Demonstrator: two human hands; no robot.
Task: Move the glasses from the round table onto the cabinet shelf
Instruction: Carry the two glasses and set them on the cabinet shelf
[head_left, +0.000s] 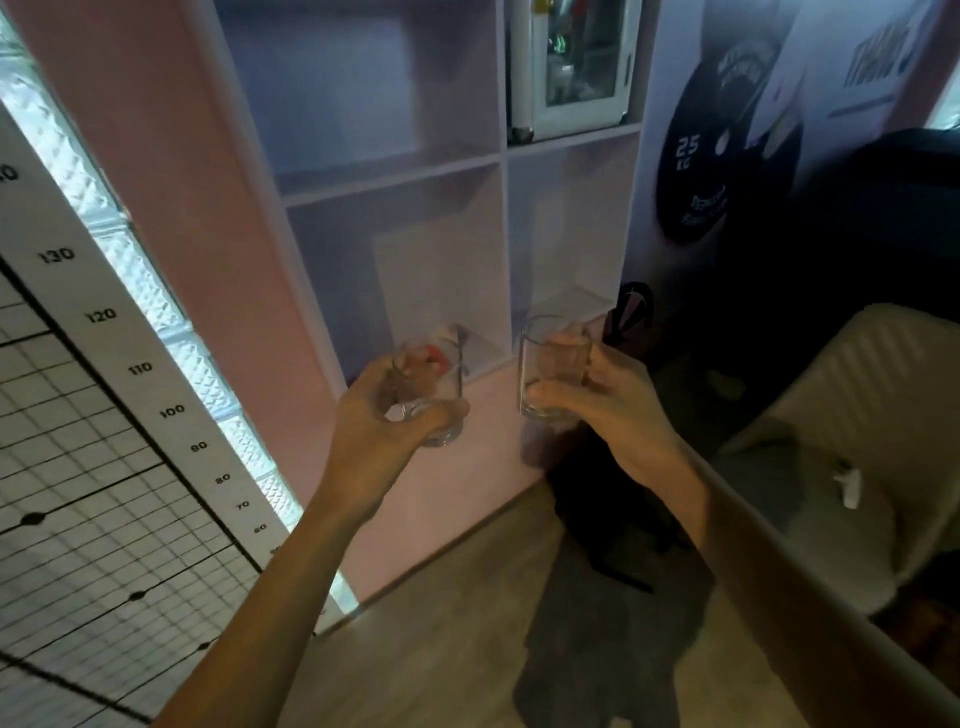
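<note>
"While the fingers (415, 413) of the left hand (379, 421) wrap tight around the left glass (434, 387), what do the others do?"

"The fingers (550, 391) of the right hand (608, 410) curl around the right glass (553, 366) in the same way, thumb in front. Both glasses are up in the air, just in front of the cabinet (395, 218), down by its lowest shelf (488, 345)."

"How should they go in?"

"I think slow is best. Keep each glass standing straight, lift it over the front edge, and set the bottom flat on the shelf before letting go. Don't let the two glasses bump."

"What do the glasses look like?"

"They are clear and short, with straight sides and thick bottoms. They look empty. You can see the fingers right through them."

"Are any on the shelf yet?"

"I can't see any there."
</note>
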